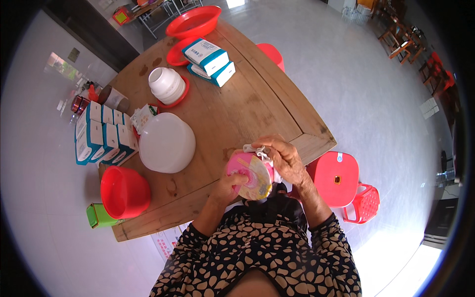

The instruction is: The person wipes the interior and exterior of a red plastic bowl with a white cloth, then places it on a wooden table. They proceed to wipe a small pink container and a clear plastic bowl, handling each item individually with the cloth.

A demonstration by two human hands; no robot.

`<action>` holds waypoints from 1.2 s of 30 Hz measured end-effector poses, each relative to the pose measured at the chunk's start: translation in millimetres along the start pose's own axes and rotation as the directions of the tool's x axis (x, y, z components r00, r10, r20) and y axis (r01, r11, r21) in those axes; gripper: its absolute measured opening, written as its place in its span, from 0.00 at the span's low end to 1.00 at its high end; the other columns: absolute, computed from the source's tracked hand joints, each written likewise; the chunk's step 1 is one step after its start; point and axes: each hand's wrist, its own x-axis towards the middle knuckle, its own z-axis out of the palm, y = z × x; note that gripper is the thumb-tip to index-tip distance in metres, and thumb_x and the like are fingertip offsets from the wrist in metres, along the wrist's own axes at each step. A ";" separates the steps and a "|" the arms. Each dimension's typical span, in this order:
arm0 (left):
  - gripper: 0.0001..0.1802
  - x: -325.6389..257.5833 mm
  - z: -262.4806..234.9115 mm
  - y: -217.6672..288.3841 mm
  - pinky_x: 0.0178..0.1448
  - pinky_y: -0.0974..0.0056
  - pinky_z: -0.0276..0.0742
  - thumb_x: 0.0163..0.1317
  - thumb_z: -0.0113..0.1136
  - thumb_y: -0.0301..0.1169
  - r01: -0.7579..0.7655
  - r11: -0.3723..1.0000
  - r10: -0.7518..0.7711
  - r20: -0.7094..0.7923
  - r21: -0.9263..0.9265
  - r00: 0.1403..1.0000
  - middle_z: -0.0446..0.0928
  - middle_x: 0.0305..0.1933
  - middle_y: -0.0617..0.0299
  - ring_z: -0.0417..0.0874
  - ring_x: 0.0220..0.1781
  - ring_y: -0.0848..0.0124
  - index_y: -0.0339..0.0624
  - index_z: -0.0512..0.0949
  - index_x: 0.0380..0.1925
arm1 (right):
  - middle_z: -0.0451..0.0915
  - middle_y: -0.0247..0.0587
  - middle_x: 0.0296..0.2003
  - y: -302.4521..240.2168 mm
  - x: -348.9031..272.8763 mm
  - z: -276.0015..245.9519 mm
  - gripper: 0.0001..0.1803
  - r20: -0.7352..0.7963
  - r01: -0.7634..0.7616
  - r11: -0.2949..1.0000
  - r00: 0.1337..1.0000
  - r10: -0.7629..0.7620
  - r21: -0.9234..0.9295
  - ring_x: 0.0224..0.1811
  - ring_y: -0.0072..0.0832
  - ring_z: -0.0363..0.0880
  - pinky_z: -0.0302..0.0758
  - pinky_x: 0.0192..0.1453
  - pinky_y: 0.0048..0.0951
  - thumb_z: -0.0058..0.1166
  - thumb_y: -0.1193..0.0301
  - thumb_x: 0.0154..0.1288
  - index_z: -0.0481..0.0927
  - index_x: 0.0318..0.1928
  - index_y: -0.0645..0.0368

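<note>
your left hand [232, 184] gripped a round pink plastic cup [250, 174] from below; your right hand [284, 159] pinched its white lid film [257, 150], above the wooden table [237, 109].

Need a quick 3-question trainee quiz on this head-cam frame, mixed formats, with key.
1. True or false: both hands are on the pink container.
2. Multiple choice: the large white bowl sits on the wooden table
A. upside down
B. upright and full of water
C. stacked inside the red bowl
3. Short answer: what stands by the table's corner on the person's right?

Key
1. True: the left hand supports it from below and the right hand grips its top.
2. A
3. A red plastic stool, with a red basket beside it.
</note>
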 end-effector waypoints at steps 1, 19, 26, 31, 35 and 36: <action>0.36 1.4 4.5 -1.6 0.63 0.60 0.71 0.45 0.61 0.23 -0.010 1.000 0.010 0.002 0.022 1.000 0.72 0.55 0.56 0.76 0.57 0.65 0.37 0.63 0.59 | 0.79 0.45 0.43 7.3 0.9 -0.5 0.12 0.015 -0.080 0.996 0.997 0.080 0.045 0.48 0.36 0.76 0.70 0.55 0.32 0.47 0.75 0.65 0.79 0.47 0.61; 0.46 -0.2 30.0 25.8 0.66 0.64 0.65 0.43 0.75 0.27 -0.065 0.807 0.027 0.074 0.587 0.997 0.68 0.57 0.58 0.71 0.60 0.69 0.38 0.60 0.61 | 0.77 0.39 0.42 -11.1 4.2 -12.5 0.12 0.168 -0.166 0.980 0.975 0.146 0.111 0.45 0.26 0.76 0.73 0.49 0.25 0.52 0.78 0.65 0.81 0.48 0.59; 0.46 -2.7 35.3 33.4 0.66 0.63 0.66 0.42 0.76 0.28 -0.089 0.819 0.096 0.019 0.567 0.995 0.69 0.57 0.56 0.71 0.60 0.69 0.37 0.59 0.61 | 0.81 0.40 0.40 20.2 -3.2 -17.0 0.12 -0.093 -0.246 0.966 0.963 0.252 0.079 0.41 0.25 0.79 0.73 0.48 0.23 0.49 0.81 0.65 0.80 0.48 0.63; 0.46 4.8 23.4 34.5 0.64 0.63 0.68 0.42 0.75 0.28 -0.091 0.800 0.086 0.038 0.593 0.996 0.69 0.57 0.56 0.72 0.59 0.69 0.36 0.59 0.61 | 0.78 0.36 0.43 -3.7 -3.6 -19.2 0.12 0.005 -0.134 0.975 0.991 0.136 0.179 0.46 0.22 0.76 0.71 0.52 0.21 0.49 0.80 0.66 0.80 0.48 0.62; 0.45 10.4 21.1 30.0 0.62 0.64 0.70 0.42 0.75 0.28 -0.076 0.863 0.075 0.023 0.499 0.997 0.71 0.56 0.56 0.74 0.57 0.69 0.35 0.61 0.61 | 0.75 0.36 0.46 -0.6 -0.1 -16.3 0.12 0.027 -0.149 0.966 0.989 0.147 0.212 0.49 0.22 0.73 0.70 0.53 0.21 0.51 0.79 0.66 0.79 0.49 0.62; 0.45 11.5 19.9 28.0 0.61 0.64 0.71 0.42 0.75 0.28 -0.079 0.875 0.081 0.017 0.477 0.997 0.71 0.55 0.56 0.75 0.56 0.69 0.35 0.62 0.60 | 0.75 0.36 0.45 4.9 -0.6 -16.2 0.13 0.010 -0.160 0.950 0.986 0.164 0.268 0.48 0.22 0.73 0.70 0.53 0.21 0.51 0.79 0.66 0.79 0.50 0.62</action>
